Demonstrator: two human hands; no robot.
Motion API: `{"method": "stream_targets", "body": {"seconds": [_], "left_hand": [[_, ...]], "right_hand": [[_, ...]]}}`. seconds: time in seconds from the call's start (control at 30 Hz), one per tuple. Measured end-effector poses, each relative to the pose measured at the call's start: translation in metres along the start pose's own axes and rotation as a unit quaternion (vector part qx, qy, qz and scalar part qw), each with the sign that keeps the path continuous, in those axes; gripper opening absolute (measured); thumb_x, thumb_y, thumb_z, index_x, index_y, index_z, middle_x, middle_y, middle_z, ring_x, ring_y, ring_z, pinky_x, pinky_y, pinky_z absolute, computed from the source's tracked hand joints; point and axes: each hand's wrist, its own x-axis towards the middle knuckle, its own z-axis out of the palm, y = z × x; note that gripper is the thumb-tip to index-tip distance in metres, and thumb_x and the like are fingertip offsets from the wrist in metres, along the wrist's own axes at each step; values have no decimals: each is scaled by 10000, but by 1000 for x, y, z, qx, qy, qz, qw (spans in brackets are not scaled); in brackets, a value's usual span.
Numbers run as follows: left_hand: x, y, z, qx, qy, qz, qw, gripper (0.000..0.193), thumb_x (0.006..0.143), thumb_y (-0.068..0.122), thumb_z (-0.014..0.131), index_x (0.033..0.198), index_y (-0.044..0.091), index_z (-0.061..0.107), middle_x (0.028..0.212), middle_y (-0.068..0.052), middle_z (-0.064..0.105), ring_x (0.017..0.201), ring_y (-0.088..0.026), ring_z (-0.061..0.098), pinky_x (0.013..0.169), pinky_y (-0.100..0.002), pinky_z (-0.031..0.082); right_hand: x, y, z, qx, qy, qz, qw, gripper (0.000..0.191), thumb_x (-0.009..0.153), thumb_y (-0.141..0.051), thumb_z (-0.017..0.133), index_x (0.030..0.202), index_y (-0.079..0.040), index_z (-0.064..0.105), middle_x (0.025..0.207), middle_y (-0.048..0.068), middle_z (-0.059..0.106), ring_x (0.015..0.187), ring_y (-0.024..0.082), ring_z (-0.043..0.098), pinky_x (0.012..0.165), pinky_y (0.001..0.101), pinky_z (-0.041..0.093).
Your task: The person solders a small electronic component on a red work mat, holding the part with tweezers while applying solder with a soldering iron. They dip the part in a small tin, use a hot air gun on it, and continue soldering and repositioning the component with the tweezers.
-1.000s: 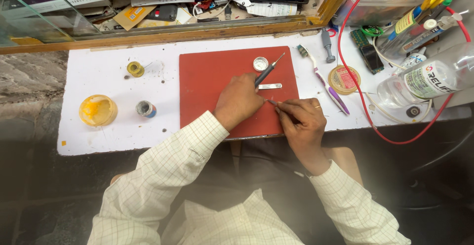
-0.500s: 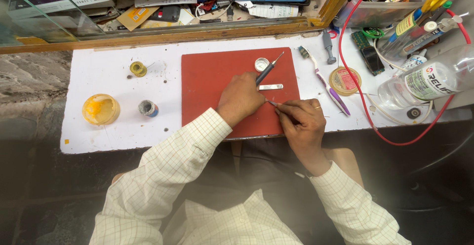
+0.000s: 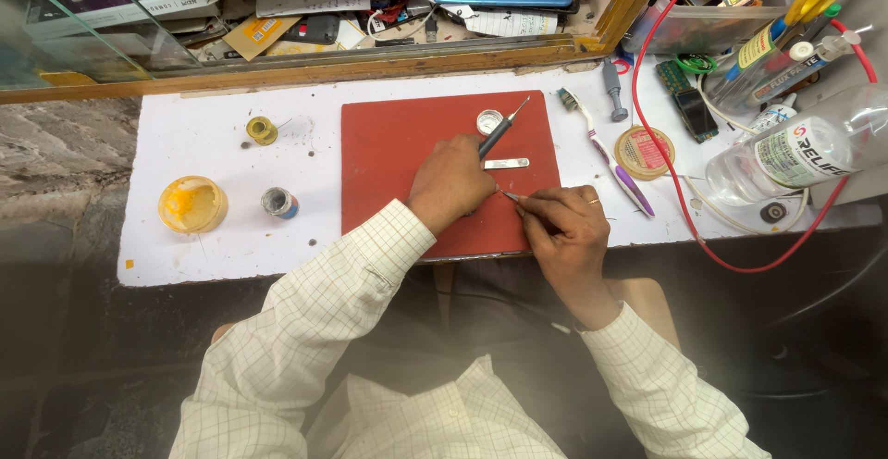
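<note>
White tabletop [image 3: 213, 237] below a cluttered glass-fronted shelf carries a red mat [image 3: 388, 158], where a person in a checked shirt works with both hands. Left hand [image 3: 451, 181] lies palm-down on the mat, fingers curled together over something too small and hidden to make out. Right hand [image 3: 566, 229] sits at the mat's lower right corner, fingers pinched on thin tweezers [image 3: 511, 197] whose tip points at the left hand's fingertips. Just beyond the left hand on the mat are a dark pen-like tool [image 3: 500, 129], a small round tin [image 3: 489, 122] and a short metal strip [image 3: 506, 163]. Left of the mat stand a yellow dish [image 3: 191, 204], a small pot [image 3: 277, 203] and a solder spool [image 3: 262, 130]. To the right lie a toothbrush [image 3: 606, 152], a round tin [image 3: 645, 151], a clear bottle [image 3: 795, 149] and a looping red cable [image 3: 703, 237].
</note>
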Motion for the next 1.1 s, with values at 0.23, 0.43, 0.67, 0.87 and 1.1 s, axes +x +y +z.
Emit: {"method": "stream_targets", "body": {"seconds": [0.23,0.43,0.67,0.87,1.1], "left_hand": [[-1,2,-3,-15,-27,-22,999,167,773,93,704,902,-6,668,698,-175,713,668,-307,746,651,-427,599],[-3,4,-6,-26,-33,-23,999,161,768,95,714,883,-2,658,678,-165,708,619,-281,735,617,-410,595],[-4,1,-8,-37,-40,-14,998,214,727,121,761,868,2,652,693,-155,711,629,-273,741,624,-400,599],[-3,0,-5,-20,-28,-4,999,257,703,143,803,875,14,662,760,-159,719,743,-298,741,682,-422,588],[-1,-1,-2,-8,-17,7,1000,249,699,130,800,877,11,672,793,-169,720,800,-322,731,713,-438,583]], "right_hand": [[0,-1,-2,29,9,26,999,154,835,31,784,975,-33,777,939,56,733,856,198,596,739,314,500],[1,-1,-3,28,-4,15,999,125,831,19,796,940,-35,770,904,47,724,831,196,585,725,323,488],[5,9,-4,73,-43,102,991,92,874,-19,774,965,-16,763,882,59,699,823,168,583,718,302,486],[10,17,-4,104,-90,180,974,102,868,-37,761,967,-36,783,819,37,705,773,133,557,679,287,471],[13,15,-4,83,-98,181,975,99,847,-47,771,942,-40,796,766,40,703,744,149,522,668,298,441]]}}
